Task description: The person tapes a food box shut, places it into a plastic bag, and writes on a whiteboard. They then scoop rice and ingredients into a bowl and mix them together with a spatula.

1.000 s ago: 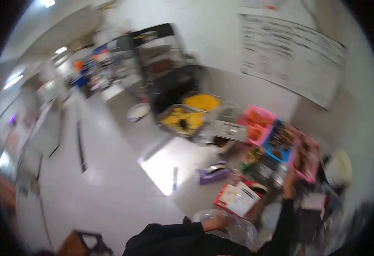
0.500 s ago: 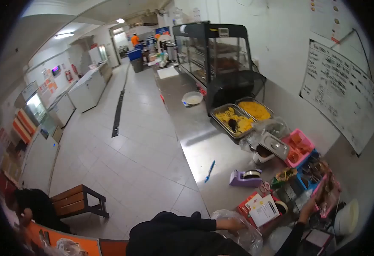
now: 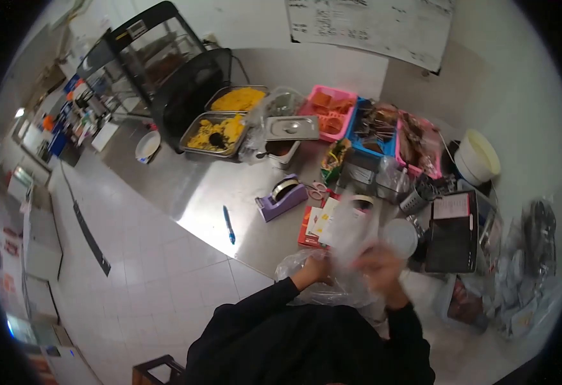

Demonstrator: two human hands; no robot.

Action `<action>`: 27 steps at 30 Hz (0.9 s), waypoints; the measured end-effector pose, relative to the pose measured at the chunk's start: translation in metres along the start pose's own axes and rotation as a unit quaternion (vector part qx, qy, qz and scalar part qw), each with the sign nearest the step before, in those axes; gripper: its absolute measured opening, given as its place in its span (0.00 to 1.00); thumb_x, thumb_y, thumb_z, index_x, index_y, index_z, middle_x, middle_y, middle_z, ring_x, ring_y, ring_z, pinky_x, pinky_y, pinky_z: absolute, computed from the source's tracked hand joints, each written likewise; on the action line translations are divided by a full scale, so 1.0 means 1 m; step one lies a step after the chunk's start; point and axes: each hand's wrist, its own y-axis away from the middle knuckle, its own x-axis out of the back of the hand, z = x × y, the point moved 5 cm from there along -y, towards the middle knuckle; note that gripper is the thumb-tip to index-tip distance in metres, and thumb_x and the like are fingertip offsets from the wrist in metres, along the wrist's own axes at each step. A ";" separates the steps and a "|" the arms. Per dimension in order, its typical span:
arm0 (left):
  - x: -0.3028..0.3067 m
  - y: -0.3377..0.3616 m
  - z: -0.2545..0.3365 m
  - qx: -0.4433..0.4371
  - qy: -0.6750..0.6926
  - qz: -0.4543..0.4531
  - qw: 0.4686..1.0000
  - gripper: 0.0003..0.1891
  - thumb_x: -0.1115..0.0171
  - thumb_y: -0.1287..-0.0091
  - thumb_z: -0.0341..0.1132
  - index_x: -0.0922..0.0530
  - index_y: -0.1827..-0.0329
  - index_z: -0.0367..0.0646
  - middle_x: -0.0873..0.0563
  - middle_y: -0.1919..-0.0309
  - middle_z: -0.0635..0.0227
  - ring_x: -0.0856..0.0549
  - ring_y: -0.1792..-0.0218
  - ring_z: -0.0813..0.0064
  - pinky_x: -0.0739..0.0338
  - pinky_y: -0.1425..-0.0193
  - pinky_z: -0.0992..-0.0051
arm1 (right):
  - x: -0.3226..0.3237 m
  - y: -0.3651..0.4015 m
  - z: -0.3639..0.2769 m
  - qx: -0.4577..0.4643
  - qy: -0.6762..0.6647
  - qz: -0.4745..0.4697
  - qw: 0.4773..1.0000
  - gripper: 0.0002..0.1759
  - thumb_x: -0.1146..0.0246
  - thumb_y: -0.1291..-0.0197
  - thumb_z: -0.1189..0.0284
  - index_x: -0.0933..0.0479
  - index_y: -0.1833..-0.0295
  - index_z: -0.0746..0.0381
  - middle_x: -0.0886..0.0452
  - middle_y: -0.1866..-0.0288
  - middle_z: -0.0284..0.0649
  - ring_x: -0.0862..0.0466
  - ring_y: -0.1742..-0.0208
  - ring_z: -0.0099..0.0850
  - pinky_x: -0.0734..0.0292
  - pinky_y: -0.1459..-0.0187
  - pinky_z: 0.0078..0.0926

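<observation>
My left hand [image 3: 315, 272] is at a clear plastic bag [image 3: 335, 292] by the counter's near edge, its fingers closed on the plastic and partly hidden by it. Smeared by motion, my right hand [image 3: 382, 273] is just to the right, above the bag. A pale, see-through thing [image 3: 350, 224] rises from its fingers, too blurred to name but like thin plastic. Behind it lie a red box with white cards [image 3: 317, 221] and a round clear lid or tub [image 3: 401, 237].
On the steel counter [image 3: 191, 192] are a blue pen [image 3: 229, 224], a purple tape dispenser [image 3: 282, 197], pink scissors [image 3: 317, 190], trays of yellow food [image 3: 213, 135], a pink basket [image 3: 329, 113], a blue basket [image 3: 365, 128], a dark tablet-like device [image 3: 451, 237] and a white bucket [image 3: 476, 157].
My view has turned right toward the counter. My right hand has come back from the far pink basket to the bag, now with a pale blurred thing. My left hand stays at the bag.
</observation>
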 end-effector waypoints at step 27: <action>0.119 -0.006 -0.025 0.081 0.636 0.104 0.760 0.44 0.39 0.52 0.26 0.63 0.39 0.42 0.31 0.52 0.58 0.26 0.54 0.69 0.27 0.56 0.72 | -0.036 0.067 0.146 -0.545 -0.085 0.121 0.825 0.41 0.34 0.59 0.66 0.49 0.43 0.68 0.33 0.49 0.46 0.31 0.48 0.32 0.35 0.50 0.24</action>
